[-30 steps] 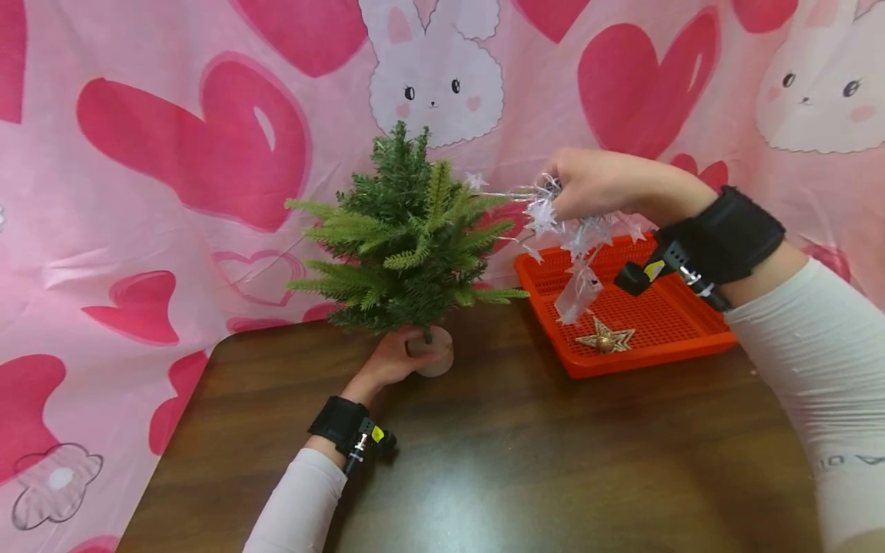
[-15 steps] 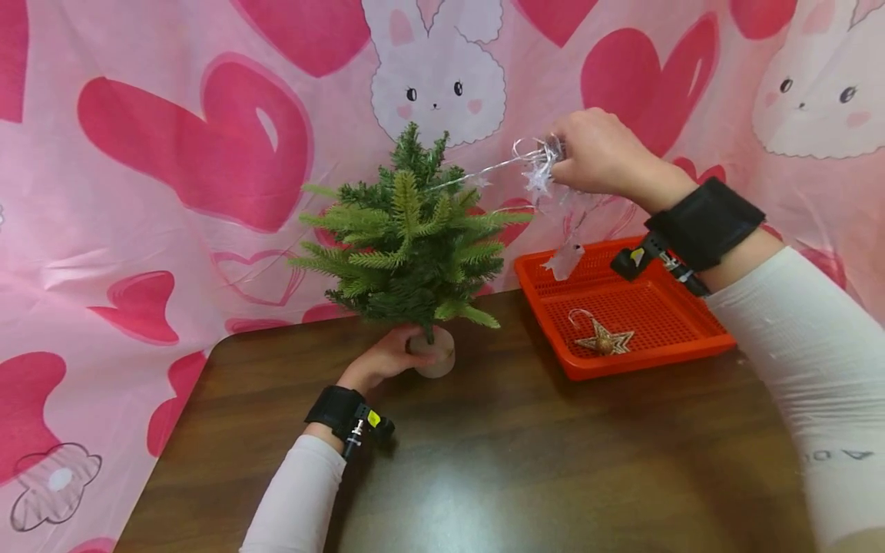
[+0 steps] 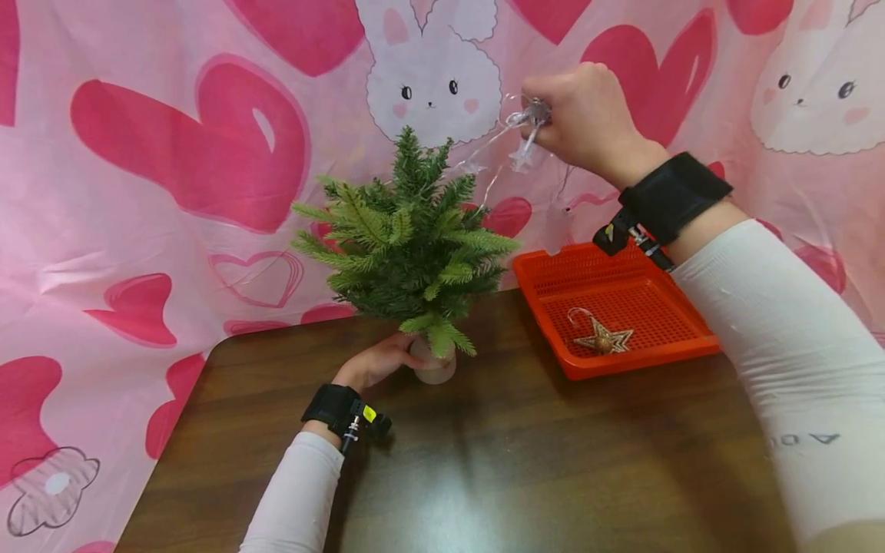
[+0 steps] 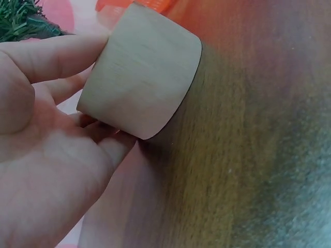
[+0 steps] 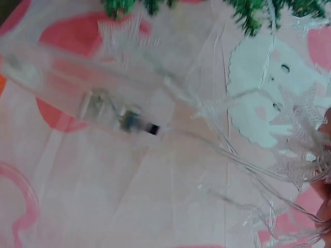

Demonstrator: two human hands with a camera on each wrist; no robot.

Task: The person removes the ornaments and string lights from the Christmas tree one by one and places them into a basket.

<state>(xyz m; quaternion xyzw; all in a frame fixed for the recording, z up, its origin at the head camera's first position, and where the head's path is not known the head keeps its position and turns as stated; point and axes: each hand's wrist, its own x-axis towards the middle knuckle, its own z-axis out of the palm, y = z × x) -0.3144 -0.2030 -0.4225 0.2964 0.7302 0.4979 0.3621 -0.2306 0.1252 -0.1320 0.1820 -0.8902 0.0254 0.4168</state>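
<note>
A small artificial Christmas tree (image 3: 415,253) stands on the table, slightly tilted toward the camera. My left hand (image 3: 373,364) holds its round wooden base (image 4: 147,72), with the thumb and fingers around the near side. Above and to the right of the tree, my right hand (image 3: 584,115) grips a bunch of clear star string lights (image 3: 523,153). Thin wires run from that hand to the tree's upper branches, where they disappear behind the foliage. In the right wrist view, a blurred clear battery case (image 5: 121,111) dangles on the wire; only bits of the right fingers show at the edge.
An orange plastic basket (image 3: 639,359) sits right of the tree. Inside it lies a gold star ornament (image 3: 604,339) with a pale hook. A pink curtain (image 3: 173,46) with hearts and rabbits hangs behind the brown wooden table (image 3: 553,453).
My right hand has risen and shifted slightly left, lifting the string lights and battery case away from the basket. The tree has turned and tilted in my left hand's hold.
</note>
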